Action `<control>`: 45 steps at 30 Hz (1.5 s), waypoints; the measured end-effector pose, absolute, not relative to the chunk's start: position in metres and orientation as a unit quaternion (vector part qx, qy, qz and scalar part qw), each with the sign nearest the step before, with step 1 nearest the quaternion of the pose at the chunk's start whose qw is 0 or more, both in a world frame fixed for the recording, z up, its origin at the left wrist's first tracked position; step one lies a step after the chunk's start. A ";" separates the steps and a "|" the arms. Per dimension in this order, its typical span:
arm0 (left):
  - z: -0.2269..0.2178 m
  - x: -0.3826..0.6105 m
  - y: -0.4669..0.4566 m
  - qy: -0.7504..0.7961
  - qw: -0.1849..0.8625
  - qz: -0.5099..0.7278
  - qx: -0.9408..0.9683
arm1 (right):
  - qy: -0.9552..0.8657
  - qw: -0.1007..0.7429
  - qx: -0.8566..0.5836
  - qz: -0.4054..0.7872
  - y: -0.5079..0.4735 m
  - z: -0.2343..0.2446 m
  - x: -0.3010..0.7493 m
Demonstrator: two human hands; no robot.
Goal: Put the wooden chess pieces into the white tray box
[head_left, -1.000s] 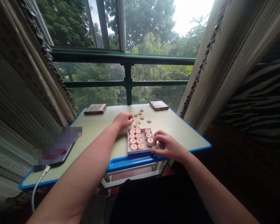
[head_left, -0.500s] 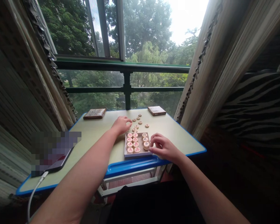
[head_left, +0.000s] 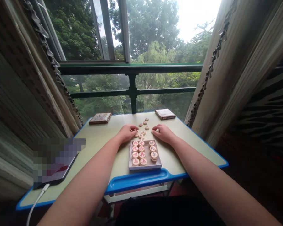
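Observation:
A shallow square box [head_left: 145, 165] lies on the pale table [head_left: 101, 141], with several round wooden game pieces [head_left: 138, 152] marked in red laid in rows inside. Just beyond it, several loose pieces [head_left: 143, 127] are scattered on the table. My left hand [head_left: 127, 132] rests past the box's far left corner, fingers curled over the nearest loose pieces. My right hand [head_left: 163, 133] lies past the far right corner, its fingertips pinched on a loose piece I can barely see.
A brown box [head_left: 100, 118] sits at the table's far left and another flat box [head_left: 165, 114] at the far right. A phone with a white cable [head_left: 39, 201] lies at the near left. Window bars and curtains close in the far side.
My right hand left the box's right edge and moved forward to the loose pieces. My left hand stayed by the loose pieces. The view shifted, so the table appears lower and closer.

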State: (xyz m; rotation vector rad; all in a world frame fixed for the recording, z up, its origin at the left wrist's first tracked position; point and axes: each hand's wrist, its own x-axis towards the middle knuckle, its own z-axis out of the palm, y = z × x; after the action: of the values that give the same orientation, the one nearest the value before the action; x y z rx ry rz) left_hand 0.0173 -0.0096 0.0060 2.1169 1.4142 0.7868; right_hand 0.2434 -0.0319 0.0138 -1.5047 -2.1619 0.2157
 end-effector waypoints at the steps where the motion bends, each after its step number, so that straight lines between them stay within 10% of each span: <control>1: 0.006 0.017 -0.008 0.520 0.232 0.287 0.770 | -0.796 0.247 -0.547 0.084 -0.033 0.013 0.244; 45: 0.006 0.014 -0.002 0.545 0.193 0.269 0.771 | -0.768 0.259 -0.574 0.115 -0.033 0.019 0.249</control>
State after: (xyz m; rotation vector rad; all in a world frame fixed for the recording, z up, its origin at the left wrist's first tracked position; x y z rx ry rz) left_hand 0.0139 -0.0024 0.0062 2.1619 1.5276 0.7537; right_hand 0.2492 -0.0335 0.0190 -1.5551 -2.0822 0.3123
